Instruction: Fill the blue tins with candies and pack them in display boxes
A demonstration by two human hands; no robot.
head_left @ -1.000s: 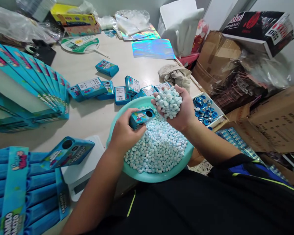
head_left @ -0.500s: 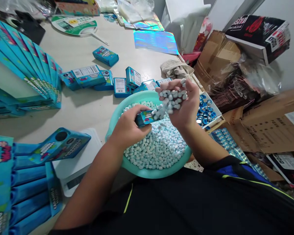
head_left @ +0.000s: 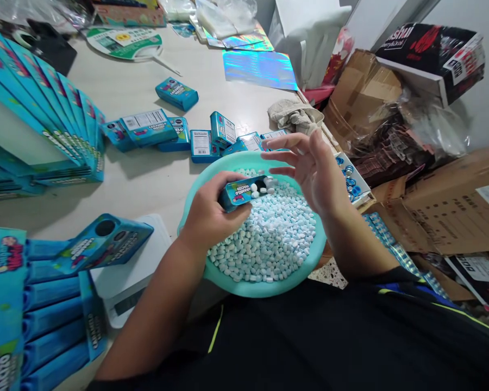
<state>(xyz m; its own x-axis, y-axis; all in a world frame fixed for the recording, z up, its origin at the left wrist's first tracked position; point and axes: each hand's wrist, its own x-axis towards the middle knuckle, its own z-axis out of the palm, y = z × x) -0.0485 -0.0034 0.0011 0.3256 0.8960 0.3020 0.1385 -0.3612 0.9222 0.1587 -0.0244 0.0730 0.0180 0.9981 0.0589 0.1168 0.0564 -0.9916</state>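
My left hand point(head_left: 212, 214) is wrapped round a small blue candy box point(head_left: 238, 194), tilted over the basin. White candies lie at the box's round opening, and a few are just beyond it. My right hand point(head_left: 315, 171) is held up over the basin's right side, fingers spread, with nothing in it. Beneath both hands is a mint-green basin point(head_left: 264, 292) full of pale blue and white candies point(head_left: 264, 244). Another blue box point(head_left: 106, 241) with a round hole in it leans on a white scale point(head_left: 120, 296) at the left.
Several blue candy boxes point(head_left: 201, 145) lie behind the basin. Upright display cartons point(head_left: 65, 114) stand at the left, above a tray of boxes point(head_left: 55, 309). A box of blue caps point(head_left: 352, 184) sits right of the basin. Cardboard cartons point(head_left: 448, 201) are stacked beyond the table edge.
The candies that were in my right palm are gone from it, and its fingers have spread. My right hand has shifted slightly right. My left hand still holds the candy box.
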